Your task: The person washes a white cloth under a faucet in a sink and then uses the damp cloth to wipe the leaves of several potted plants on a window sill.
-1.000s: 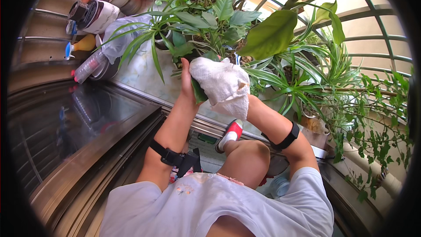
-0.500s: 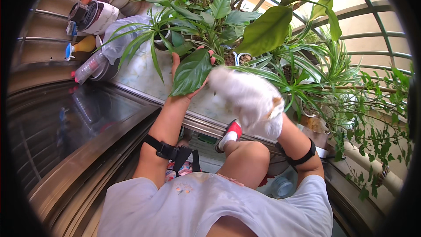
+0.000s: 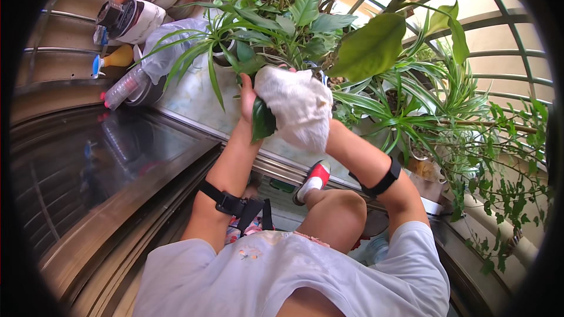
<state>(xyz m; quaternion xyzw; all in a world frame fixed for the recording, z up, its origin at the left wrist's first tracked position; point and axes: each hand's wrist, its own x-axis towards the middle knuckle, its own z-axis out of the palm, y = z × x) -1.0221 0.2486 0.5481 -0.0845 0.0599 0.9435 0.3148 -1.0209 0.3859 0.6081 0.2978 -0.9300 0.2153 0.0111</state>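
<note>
Cloth [image 3: 294, 105] back over leaf [image 3: 262, 122]; right hand hidden.

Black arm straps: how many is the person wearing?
2: one black strap on the left upper arm, one black band on the right forearm. Others may be hidden.

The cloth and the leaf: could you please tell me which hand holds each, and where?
The right hand is hidden under the white cloth, pressing it onto the dark leaf. The left hand supports that leaf from behind, near its upper part.

One white cloth [image 3: 292, 105], two hands, one red shoe [image 3: 314, 177].
</note>
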